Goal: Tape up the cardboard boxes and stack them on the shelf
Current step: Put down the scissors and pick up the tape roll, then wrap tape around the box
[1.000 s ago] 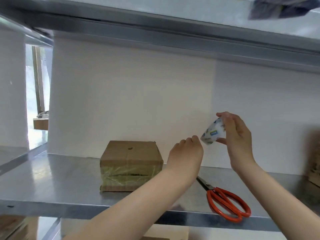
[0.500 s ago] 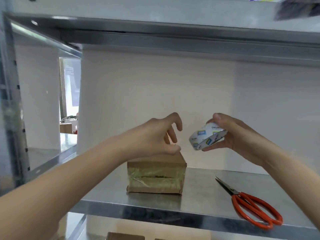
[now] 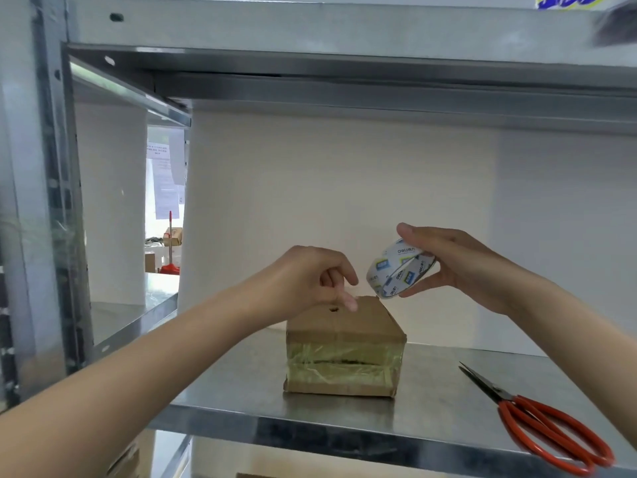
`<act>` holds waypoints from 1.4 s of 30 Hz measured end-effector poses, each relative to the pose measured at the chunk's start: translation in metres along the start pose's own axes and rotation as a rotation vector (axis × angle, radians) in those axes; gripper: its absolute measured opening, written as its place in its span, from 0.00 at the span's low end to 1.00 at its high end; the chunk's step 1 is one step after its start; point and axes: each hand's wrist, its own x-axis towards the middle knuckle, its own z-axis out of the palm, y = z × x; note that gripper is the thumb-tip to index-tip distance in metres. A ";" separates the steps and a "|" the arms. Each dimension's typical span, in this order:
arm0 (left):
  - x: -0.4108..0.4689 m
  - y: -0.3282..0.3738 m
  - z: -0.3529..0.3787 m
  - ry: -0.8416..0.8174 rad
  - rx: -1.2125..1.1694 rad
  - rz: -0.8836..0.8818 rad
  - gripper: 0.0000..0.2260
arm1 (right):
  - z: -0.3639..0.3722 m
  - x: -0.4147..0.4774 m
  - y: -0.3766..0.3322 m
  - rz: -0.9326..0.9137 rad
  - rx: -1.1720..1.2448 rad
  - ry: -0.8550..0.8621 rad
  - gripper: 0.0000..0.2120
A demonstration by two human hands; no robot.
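Note:
A small cardboard box (image 3: 344, 343) sits on the metal shelf (image 3: 241, 384), its front face wrapped in clear tape. My right hand (image 3: 458, 263) grips a roll of clear tape (image 3: 400, 268) with a white and blue printed core, tilted just above the box's far right corner. My left hand (image 3: 310, 279) hovers over the box's far edge with curled fingers, thumb and fingertips pinched together close to the roll, one fingertip touching the box top. The clear strip between hand and roll is too faint to see.
Orange-handled scissors (image 3: 544, 429) lie on the shelf at the right, blades pointing toward the box. An upper shelf (image 3: 344, 29) runs close overhead and a metal upright (image 3: 38, 201) stands at the left. Another cardboard box (image 3: 124, 460) shows on the level below.
My left hand has dropped from beside the roll down to the box's top far edge. The right hand has tilted the roll and kept it near the box's far corner.

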 end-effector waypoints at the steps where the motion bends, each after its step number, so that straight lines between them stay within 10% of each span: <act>1: 0.001 -0.002 -0.002 -0.001 -0.026 -0.021 0.12 | 0.001 0.001 -0.001 -0.003 -0.019 -0.009 0.24; 15: 0.001 -0.014 -0.008 0.005 -0.069 -0.150 0.15 | 0.000 0.005 0.005 0.026 -0.028 -0.021 0.27; 31: -0.017 -0.040 -0.017 0.094 -0.833 -0.524 0.09 | -0.005 0.017 0.014 -0.035 0.097 0.031 0.24; 42: -0.039 -0.065 -0.012 0.097 -0.789 -0.700 0.08 | -0.025 0.029 0.055 0.080 -0.618 0.055 0.28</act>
